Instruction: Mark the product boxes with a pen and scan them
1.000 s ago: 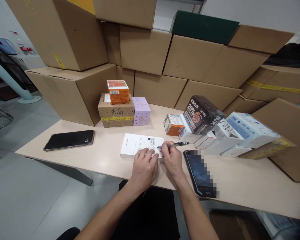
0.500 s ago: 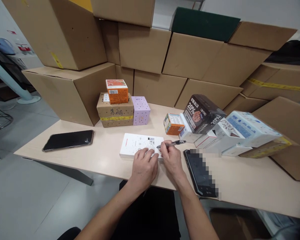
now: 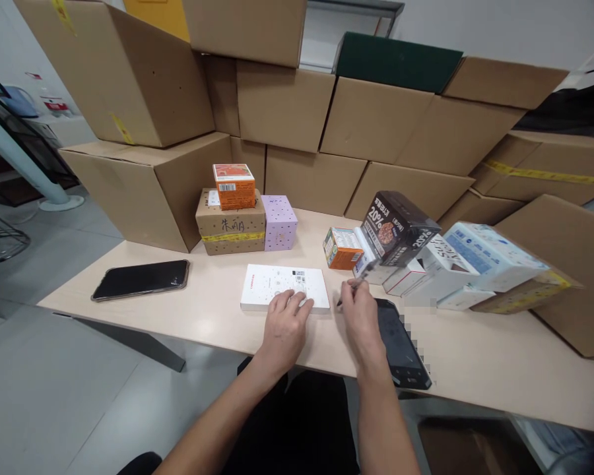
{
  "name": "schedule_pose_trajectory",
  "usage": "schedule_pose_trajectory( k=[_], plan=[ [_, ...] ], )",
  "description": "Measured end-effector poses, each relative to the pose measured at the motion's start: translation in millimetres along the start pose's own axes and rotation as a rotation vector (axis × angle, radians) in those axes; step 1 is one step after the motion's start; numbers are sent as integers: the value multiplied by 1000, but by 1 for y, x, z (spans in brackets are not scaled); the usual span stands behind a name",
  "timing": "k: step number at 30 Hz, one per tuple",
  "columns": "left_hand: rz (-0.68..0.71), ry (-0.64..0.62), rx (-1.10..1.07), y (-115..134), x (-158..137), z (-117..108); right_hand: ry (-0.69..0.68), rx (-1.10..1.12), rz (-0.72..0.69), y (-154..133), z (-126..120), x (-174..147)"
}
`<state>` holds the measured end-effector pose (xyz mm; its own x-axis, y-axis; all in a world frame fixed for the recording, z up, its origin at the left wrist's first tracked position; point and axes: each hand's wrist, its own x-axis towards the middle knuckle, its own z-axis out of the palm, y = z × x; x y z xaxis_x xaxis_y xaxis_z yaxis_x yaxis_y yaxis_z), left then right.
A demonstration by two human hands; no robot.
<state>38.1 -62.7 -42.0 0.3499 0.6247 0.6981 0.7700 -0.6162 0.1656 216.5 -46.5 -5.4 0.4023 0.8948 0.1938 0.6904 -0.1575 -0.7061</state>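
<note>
A flat white box (image 3: pixel 262 285) with small printed marks lies on the table in front of me. My left hand (image 3: pixel 286 326) rests on its near edge, the fingers stretched over the top face. To the right of the box, my right hand (image 3: pixel 360 316) is closed around a pen (image 3: pixel 340 302). Only bits of the pen show, its dark tip pointing down towards the tabletop and apart from the box. Beside and partly behind my right wrist lies a black handheld device (image 3: pixel 400 346), its right side pixelated.
A phone (image 3: pixel 141 280) lies at the left. Behind stand an orange box (image 3: pixel 235 188) on a taped carton (image 3: pixel 232 227), and a lilac box (image 3: pixel 280 223). Rightward are a small orange carton (image 3: pixel 344 249), a black box (image 3: pixel 398 227) and several white boxes. Large cardboard boxes (image 3: pixel 287 102) wall the back.
My right hand has moved right with the pen, off the white box and over the device's edge. My left hand stays on the box. The camera view has tilted up slightly.
</note>
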Motion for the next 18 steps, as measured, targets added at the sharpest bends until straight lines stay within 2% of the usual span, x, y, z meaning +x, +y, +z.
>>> schedule_pose_trajectory(
  k=[4,8,11,14,17,18],
  plan=[
    [21,67,-62,1,-2,-4,-142,-188,18,0,1,-2],
    [37,118,-141,3,-5,-10,-152,-333,74,-5,4,-2],
    [32,89,-161,5,-4,-12,-83,-386,66,-10,2,-6],
    [23,47,-157,4,-4,-13,-1,-405,5,-6,-5,-23],
    [13,19,-166,3,-4,-12,169,-494,-100,15,-21,-52],
    [15,16,-175,3,-5,-12,222,-554,-93,26,-27,-62]
  ],
)
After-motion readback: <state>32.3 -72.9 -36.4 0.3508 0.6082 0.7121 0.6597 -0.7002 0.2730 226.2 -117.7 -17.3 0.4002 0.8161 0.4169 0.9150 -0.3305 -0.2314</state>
